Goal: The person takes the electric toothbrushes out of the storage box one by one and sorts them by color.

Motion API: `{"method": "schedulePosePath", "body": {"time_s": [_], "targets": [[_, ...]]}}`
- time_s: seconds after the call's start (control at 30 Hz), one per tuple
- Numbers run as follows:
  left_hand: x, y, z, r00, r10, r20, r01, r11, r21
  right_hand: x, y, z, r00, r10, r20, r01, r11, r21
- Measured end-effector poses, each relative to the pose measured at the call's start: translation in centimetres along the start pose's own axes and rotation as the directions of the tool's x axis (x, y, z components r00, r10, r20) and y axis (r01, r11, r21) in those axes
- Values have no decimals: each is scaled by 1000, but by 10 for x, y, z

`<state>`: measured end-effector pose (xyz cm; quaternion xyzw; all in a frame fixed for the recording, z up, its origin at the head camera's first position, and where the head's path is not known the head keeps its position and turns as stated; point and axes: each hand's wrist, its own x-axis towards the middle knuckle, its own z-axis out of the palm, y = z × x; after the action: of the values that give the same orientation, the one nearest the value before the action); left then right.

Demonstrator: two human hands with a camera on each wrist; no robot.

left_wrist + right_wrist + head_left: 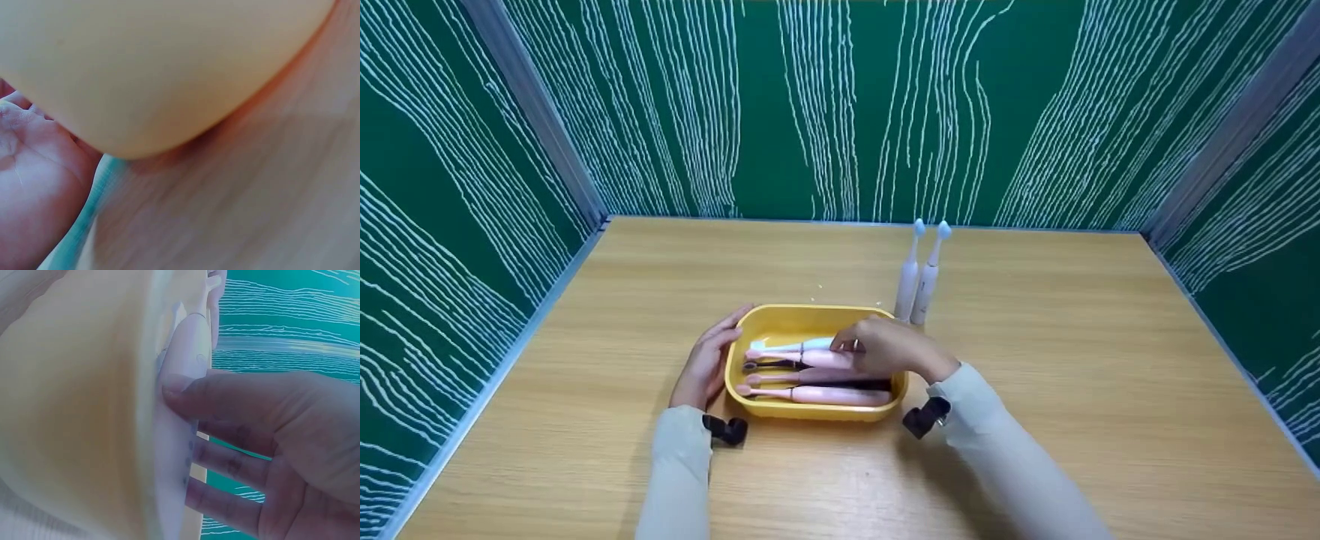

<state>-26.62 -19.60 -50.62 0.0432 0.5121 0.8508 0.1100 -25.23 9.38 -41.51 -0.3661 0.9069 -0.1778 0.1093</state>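
A yellow plastic bin [810, 413] holds several electric toothbrushes lying side by side. Among them are a pink toothbrush [840, 395] at the near wall, a light blue one [816, 344] at the back and dark ones partly covered. My right hand [894, 348] reaches over the bin's right side. Its thumb and fingers grip the handle of a pale pink toothbrush [179, 405] inside the bin. Against the outside of the bin's left wall lies my left hand [709, 364], fingers along the back left corner. The left wrist view shows its palm [45, 180] beside the bin.
Two white toothbrushes [928, 289] stand upright just behind the bin's back right corner. Small white specks [819, 286] lie behind the bin. Green panels with white lines [870, 112] enclose the wooden table [1080, 360] at the back and sides.
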Motion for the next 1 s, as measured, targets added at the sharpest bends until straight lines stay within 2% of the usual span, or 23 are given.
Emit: {"method": "schedulePosePath", "body": {"time_s": [0.27, 0.5, 0.63, 0.87, 1.0], "targets": [[2, 0, 0, 1000, 6, -9, -6, 1000, 30, -6, 0, -5, 999, 46, 2, -46, 998, 34], [2, 1, 0, 1000, -7, -28, 8, 999, 32, -10, 3, -9, 998, -14, -58, 18, 998, 57], [1, 2, 0, 999, -20, -33, 21, 1000, 23, -12, 3, -12, 997, -14, -80, 19, 998, 65], [1, 1, 1, 1000, -12, 29, 12, 1000, -5, -17, 2, -16, 991, 7, -137, 3, 997, 75], [0, 1, 0, 1000, -7, 18, 7, 1000, -1, -20, 3, -17, 986, 9, -169, 12, 992, 122]]}}
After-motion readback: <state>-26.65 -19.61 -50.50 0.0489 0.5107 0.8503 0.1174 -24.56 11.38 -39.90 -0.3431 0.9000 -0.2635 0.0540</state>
